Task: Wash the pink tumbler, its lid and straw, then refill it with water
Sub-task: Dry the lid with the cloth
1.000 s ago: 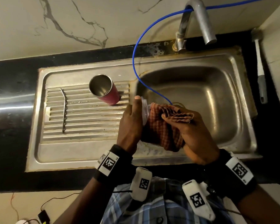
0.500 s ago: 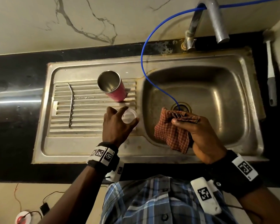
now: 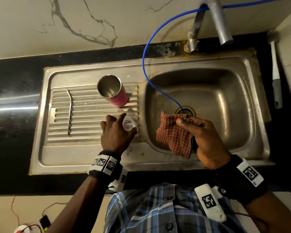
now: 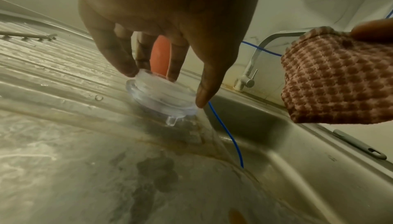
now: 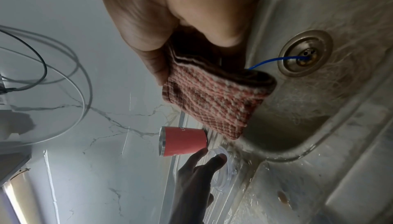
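While the cloth (image 3: 174,137) hangs, a blue tube (image 3: 160,91) enters the drain (image 3: 186,110).

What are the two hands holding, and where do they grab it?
The left hand grips the clear lid by its rim as it sits on the sink's ribbed side. The right hand pinches the checked cloth at its top edge.

A stainless-steel sink (image 3: 252,105) with a ribbed drainboard (image 3: 84,132) on its left is set into a black countertop (image 3: 15,101). Behind the sink rises a pale marble-veined wall (image 3: 74,26), where a metal tap (image 3: 220,22) stands at the sink's back rim. Dim, warm light glints on the countertop left of the sink.
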A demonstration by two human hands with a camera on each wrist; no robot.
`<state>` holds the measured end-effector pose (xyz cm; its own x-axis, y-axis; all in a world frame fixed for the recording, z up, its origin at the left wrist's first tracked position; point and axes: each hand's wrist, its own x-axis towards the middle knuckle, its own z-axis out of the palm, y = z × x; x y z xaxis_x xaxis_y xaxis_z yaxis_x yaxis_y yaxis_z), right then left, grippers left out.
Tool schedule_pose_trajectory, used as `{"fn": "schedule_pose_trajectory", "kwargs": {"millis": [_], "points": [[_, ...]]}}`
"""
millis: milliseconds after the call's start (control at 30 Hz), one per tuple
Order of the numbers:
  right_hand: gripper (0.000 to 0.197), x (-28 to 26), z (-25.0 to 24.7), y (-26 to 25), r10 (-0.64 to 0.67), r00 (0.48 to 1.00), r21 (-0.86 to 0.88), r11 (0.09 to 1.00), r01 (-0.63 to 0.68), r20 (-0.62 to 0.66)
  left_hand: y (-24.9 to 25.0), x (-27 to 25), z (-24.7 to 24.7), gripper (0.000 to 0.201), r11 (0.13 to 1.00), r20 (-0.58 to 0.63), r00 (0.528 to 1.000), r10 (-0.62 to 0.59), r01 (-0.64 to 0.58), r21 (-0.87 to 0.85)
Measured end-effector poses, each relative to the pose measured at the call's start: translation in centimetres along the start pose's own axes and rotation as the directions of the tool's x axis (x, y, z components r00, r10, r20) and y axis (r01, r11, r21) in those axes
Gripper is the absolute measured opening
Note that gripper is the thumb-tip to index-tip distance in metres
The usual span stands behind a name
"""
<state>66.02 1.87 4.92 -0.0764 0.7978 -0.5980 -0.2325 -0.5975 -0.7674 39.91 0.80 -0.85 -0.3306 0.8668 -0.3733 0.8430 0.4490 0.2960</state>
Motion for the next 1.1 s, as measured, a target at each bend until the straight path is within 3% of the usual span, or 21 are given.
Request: {"fn": "schedule_pose_trajectory", "kwargs": {"millis": [67,100,167,200,233,267,300,333,367,400,433,500,567,700,767,833,867,967,1100], "points": [[0.017,-0.1,-0.3,-0.1,-0.019,1.000,-0.017,1.000,0.019,-0.009,1.0,-0.8,-0.7,0.082,1.000,-0.055,0.998,-0.016,0.017,0.019],[0.019,-0.2,-0.6,-0.2,-0.025,1.000,-0.014,1.000,0.025,-0.011,1.9,-1.4,-0.9,0.077,0.998,-0.127,0.990,0.060,-0.060,0.008],[0.027,-0.5,-1.4,-0.4,-0.022,1.000,0.036,0.999,0.022,-0.001,4.8,-2.7,-1.4,0.054,0.940,-0.265,0.915,0.305,-0.334,-0.074],[0.033,-0.7,-2.0,-0.7,-0.013,1.000,0.076,0.997,0.013,0.006,6.6,-3.1,-1.4,0.048,0.889,-0.241,0.897,0.370,-0.417,-0.188],[0.037,-1.0,-2.7,-1.1,-0.009,1.000,0.123,0.992,0.008,0.007,8.5,-3.4,-1.3,0.052,0.836,-0.119,0.921,0.372,-0.388,-0.389],[0.037,-1.4,-3.7,-1.7,-0.006,1.000,0.165,0.986,0.008,-0.012,10.8,-3.6,-1.1,0.062,0.758,0.106,0.941,0.322,-0.189,-0.624],[0.036,-1.8,-4.8,-2.3,-0.001,0.999,0.204,0.979,0.011,-0.050,12.9,-3.7,-0.7,0.069,0.631,0.363,0.887,0.284,0.113,-0.768],[0.036,-2.3,-6.0,-2.9,0.001,0.996,0.241,0.970,0.020,-0.089,14.8,-3.8,-0.5,0.072,0.493,0.565,0.769,0.300,0.381,-0.782],[0.035,-2.8,-7.4,-3.4,0.001,0.992,0.277,0.960,0.034,-0.124,16.5,-3.9,0.1,0.074,0.404,0.654,0.671,0.348,0.522,-0.751],[0.034,-3.4,-9.0,-3.8,-0.002,0.988,0.313,0.948,0.050,-0.151,18.2,-4.0,0.8,0.070,0.371,0.677,0.622,0.393,0.567,-0.736],[0.032,-3.9,-10.5,-4.0,-0.001,0.982,0.352,0.934,0.069,-0.188,19.8,-4.1,1.6,0.057,0.377,0.661,0.615,0.430,0.543,-0.751],[0.029,-5.0,-13.8,-4.0,0.004,0.959,0.402,0.908,0.115,-0.285,23.3,-4.2,3.5,0.026,0.484,0.536,0.666,0.518,0.288,-0.826],[0.027,-6.0,-17.1,-3.1,0.038,0.911,0.379,0.916,0.133,-0.410,27.1,-4.5,5.4,0.007,0.559,0.437,0.649,0.622,0.022,-0.829],[0.024,-8.3,-23.2,-1.2,0.117,0.799,0.351,0.928,0.123,-0.590,34.8,-5.3,9.3,0.010,0.607,0.399,0.496,0.771,-0.384,-0.696],[0.027,-9.2,-25.2,-0.9,0.117,0.754,0.363,0.916,0.169,-0.646,38.1,-5.7,11.2,0.027,0.589,0.437,0.396,0.808,-0.532,-0.608],[0.031,-9.0,-26.7,-1.1,0.076,0.713,0.322,0.922,0.216,-0.697,41.1,-6.1,12.8,0.043,0.563,0.488,0.314,0.814,-0.636,-0.529],[0.032,-8.5,-27.4,-1.2,0.065,0.687,0.298,0.928,0.226,-0.723,42.3,-6.3,13.5,0.044,0.553,0.507,0.302,0.807,-0.687,-0.471],[0.027,-6.7,-28.5,-1.1,0.111,0.645,0.307,0.930,0.200,-0.756,45.2,-6.9,15.3,0.033,0.518,0.530,0.307,0.790,-0.798,-0.309],[0.029,-5.2,-29.4,-0.5,0.170,0.622,0.324,0.935,0.143,-0.764,46.5,-6.9,16.6,0.028,0.504,0.582,0.311,0.751,-0.840,-0.201]]}}
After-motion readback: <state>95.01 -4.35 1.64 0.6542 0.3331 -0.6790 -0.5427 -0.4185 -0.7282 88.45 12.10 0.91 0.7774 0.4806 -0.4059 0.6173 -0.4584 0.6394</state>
